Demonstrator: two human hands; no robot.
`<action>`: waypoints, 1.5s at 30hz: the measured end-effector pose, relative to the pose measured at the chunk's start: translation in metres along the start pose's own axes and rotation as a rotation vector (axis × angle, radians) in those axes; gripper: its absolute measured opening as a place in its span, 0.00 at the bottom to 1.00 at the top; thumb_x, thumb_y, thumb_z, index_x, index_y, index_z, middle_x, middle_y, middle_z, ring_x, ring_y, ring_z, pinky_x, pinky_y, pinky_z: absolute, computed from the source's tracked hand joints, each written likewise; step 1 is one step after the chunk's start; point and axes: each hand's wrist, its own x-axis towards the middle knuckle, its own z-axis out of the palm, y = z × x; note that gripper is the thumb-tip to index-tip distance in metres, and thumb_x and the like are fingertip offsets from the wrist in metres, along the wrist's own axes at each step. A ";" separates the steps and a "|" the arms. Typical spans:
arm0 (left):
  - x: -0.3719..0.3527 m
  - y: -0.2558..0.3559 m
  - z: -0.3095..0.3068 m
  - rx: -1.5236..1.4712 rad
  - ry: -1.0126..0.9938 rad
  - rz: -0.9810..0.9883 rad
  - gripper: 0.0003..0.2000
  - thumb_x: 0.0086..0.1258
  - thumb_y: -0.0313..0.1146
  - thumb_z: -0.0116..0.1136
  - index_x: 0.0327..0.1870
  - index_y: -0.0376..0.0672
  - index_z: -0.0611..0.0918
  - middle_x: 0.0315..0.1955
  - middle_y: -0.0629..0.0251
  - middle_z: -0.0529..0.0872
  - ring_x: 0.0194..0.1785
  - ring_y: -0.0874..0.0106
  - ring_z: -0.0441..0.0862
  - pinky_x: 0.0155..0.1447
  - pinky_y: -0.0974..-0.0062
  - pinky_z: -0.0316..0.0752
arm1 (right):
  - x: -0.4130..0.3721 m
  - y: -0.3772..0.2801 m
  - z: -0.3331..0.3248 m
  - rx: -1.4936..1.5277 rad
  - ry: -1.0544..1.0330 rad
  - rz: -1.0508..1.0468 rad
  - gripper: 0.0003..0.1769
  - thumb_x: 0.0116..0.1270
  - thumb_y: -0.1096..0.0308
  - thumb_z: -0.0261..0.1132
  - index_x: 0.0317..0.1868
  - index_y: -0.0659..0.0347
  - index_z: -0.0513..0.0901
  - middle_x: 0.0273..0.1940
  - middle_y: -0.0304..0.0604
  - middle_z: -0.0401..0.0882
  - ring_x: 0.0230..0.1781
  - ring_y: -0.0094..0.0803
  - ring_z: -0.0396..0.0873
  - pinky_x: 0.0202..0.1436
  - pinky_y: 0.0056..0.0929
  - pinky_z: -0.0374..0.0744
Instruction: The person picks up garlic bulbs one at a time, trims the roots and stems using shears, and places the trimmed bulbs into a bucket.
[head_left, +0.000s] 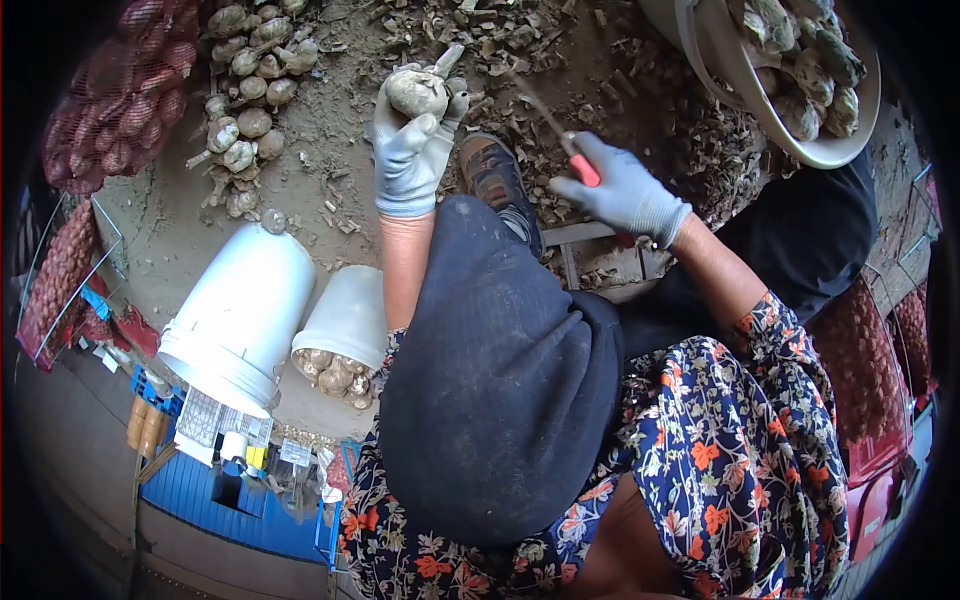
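My left hand [412,165], in a pale work glove, is closed around a garlic bulb [418,92] whose cut stem points up and to the right. My right hand [625,188], gloved in grey, grips a knife [583,168] by its red handle. The thin blade points up and left, blurred, and is apart from the bulb. Dry leaf and stem scraps [510,40] lie on the ground beyond both hands. My shoe [490,175] rests between them.
A white bucket of garlic [868,130] stands at the upper right. More garlic bulbs [255,90] lie on the ground at left, beside a red mesh sack [120,100]. A large white bucket [240,300] and a smaller bucket [345,315] holding bulbs are at lower left.
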 end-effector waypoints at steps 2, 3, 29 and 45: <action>0.001 0.001 0.011 -0.018 -0.052 -0.035 0.28 0.52 0.23 0.63 0.57 0.39 0.69 0.49 0.55 0.78 0.53 0.60 0.79 0.60 0.66 0.75 | 0.001 -0.001 0.007 0.113 -0.053 -0.104 0.32 0.61 0.45 0.64 0.50 0.66 0.71 0.44 0.62 0.79 0.49 0.55 0.77 0.53 0.41 0.74; 0.002 0.000 0.013 -0.020 -0.054 -0.033 0.28 0.52 0.23 0.63 0.57 0.39 0.69 0.49 0.55 0.78 0.53 0.60 0.79 0.60 0.66 0.75 | 0.000 -0.010 0.006 0.165 -0.074 -0.124 0.33 0.61 0.44 0.63 0.51 0.67 0.70 0.45 0.63 0.78 0.50 0.53 0.78 0.53 0.41 0.74; 0.144 -0.044 0.238 1.528 -0.385 1.120 0.36 0.63 0.59 0.54 0.65 0.42 0.65 0.60 0.44 0.68 0.65 0.47 0.63 0.65 0.46 0.57 | 0.012 0.045 0.023 0.658 -0.043 0.341 0.22 0.60 0.54 0.64 0.34 0.68 0.73 0.27 0.39 0.75 0.29 0.30 0.73 0.37 0.34 0.74; 0.179 0.052 0.082 1.315 0.319 0.956 0.09 0.64 0.35 0.58 0.35 0.38 0.76 0.27 0.61 0.81 0.29 0.71 0.78 0.36 0.71 0.74 | -0.001 0.083 0.004 0.524 0.070 0.226 0.19 0.60 0.55 0.64 0.35 0.66 0.75 0.26 0.40 0.74 0.27 0.28 0.73 0.34 0.32 0.74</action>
